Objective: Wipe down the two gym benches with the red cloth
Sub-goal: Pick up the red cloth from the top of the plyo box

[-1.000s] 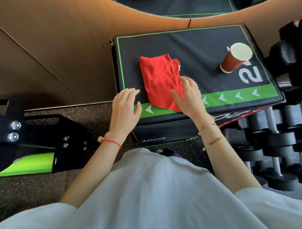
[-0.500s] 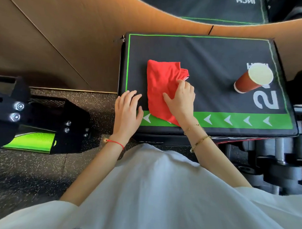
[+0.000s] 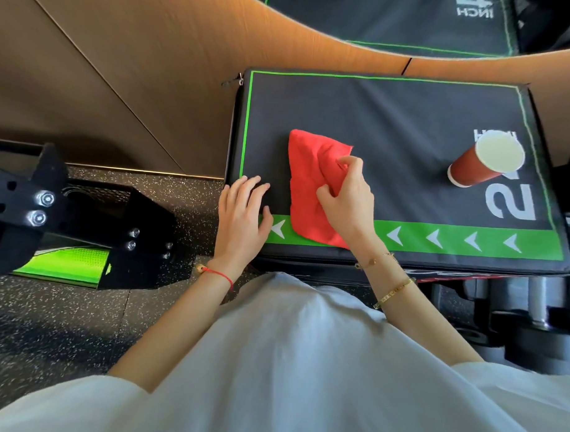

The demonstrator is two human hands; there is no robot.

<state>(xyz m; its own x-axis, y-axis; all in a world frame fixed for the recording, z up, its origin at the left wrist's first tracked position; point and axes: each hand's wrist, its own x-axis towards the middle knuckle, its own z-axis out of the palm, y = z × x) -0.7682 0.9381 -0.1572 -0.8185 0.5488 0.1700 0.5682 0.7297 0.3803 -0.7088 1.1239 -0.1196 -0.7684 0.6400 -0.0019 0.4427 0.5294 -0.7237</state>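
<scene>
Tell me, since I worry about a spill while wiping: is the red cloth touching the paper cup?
Apart. The head view shows the red cloth under the right hand, with a wide strip of bare black bench top between it and the paper cup.

Bright, even daylight. Soft shadows beneath hands. Strong wide-angle distortion: wall edge bows at top. Centre sharp; slight softness toward corners. Mild sheen on bolts (image 3: 38,208) at left.
</scene>
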